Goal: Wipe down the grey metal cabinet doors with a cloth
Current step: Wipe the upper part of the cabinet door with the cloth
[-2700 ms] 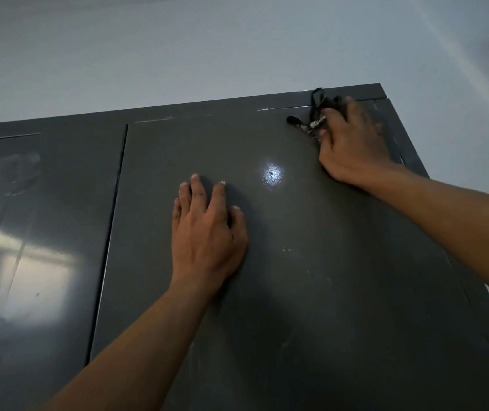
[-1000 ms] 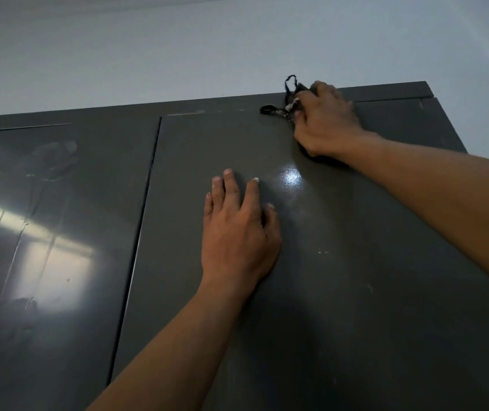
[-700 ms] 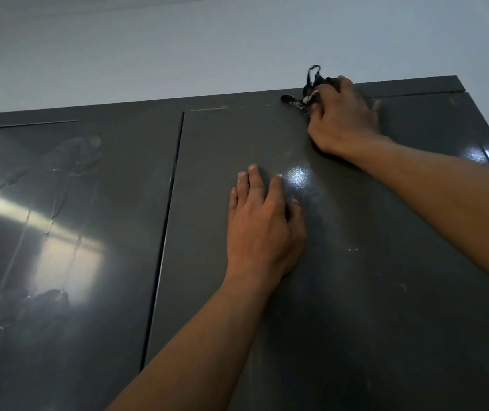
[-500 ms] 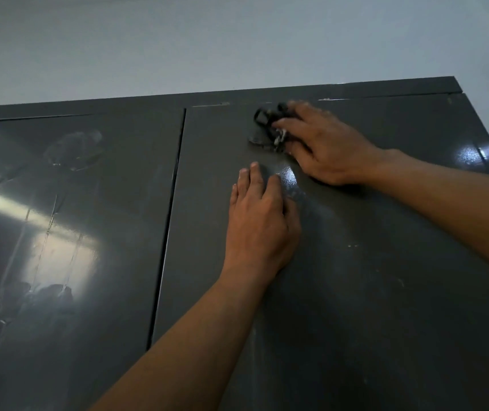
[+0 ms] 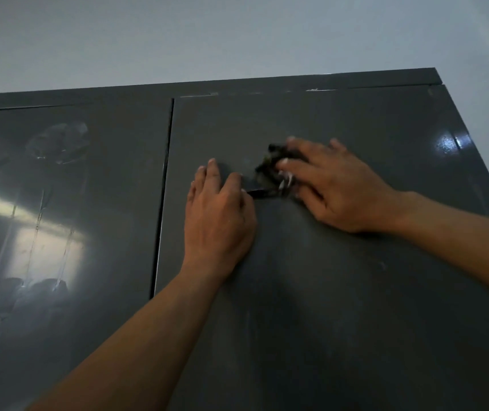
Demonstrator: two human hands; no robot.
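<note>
The grey metal cabinet fills the lower view, seen from below. Its right door (image 5: 341, 292) is under both hands; its left door (image 5: 74, 218) is glossy with reflections and smears. My right hand (image 5: 335, 188) presses a small dark crumpled cloth (image 5: 270, 173) against the upper part of the right door, fingers spread over it. My left hand (image 5: 219, 215) lies flat on the same door just left of the cloth, its fingertips close to the cloth's lower edge. Most of the cloth is hidden under my right palm.
A narrow vertical gap (image 5: 164, 197) separates the two doors. The cabinet's top edge (image 5: 267, 84) meets a pale wall (image 5: 237, 34) above. The right door's outer edge (image 5: 480, 161) slants down at the far right.
My right hand has carried the cloth down and left from the door's top edge to beside my left hand. My left hand has stayed pressed on the door.
</note>
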